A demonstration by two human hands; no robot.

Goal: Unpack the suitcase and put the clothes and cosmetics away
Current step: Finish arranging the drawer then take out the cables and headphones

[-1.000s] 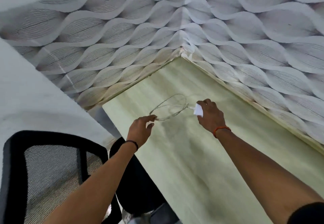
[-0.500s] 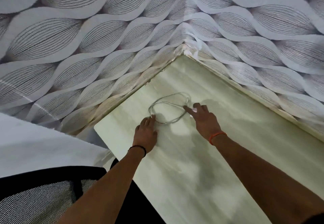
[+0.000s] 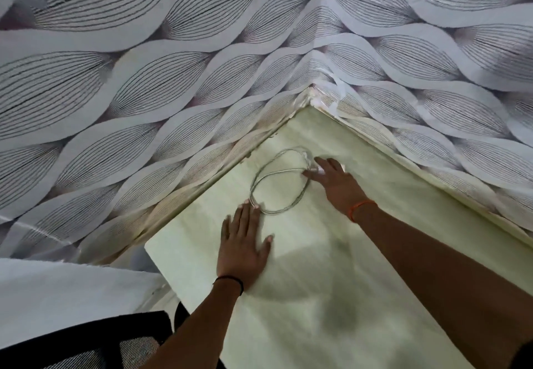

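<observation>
— Head view had us leaning over the pale green, faintly streaked tabletop (image 3: pixel 331 282) that ran into the corner of the leaf-patterned grey and white wallpaper (image 3: pixel 144 94). Where did we have the thin, pale coiled cable (image 3: pixel 278 181)?

— Flat on the tabletop near that corner, looped in a rough double ring, just clear of the wall edge. We judged the corner kept it out of the way of whatever else came out of the suitcase, which we could not see.

— And our hands?

— Our left hand (image 3: pixel 243 244) lay palm down, fingers straight and spread, the fingertips touching the near side of the loop and gripping nothing. Our right hand (image 3: pixel 336 181) was also flat, fingers extended, pressing at the far side where a small white piece (image 3: pixel 318 170) sat under them; whether it was a plug we could not tell.

— Why both flat?

— Likely to keep the springy coil from unwinding.

— Anything else?

— A black mesh chair back (image 3: pixel 86 345) at lower left.
</observation>
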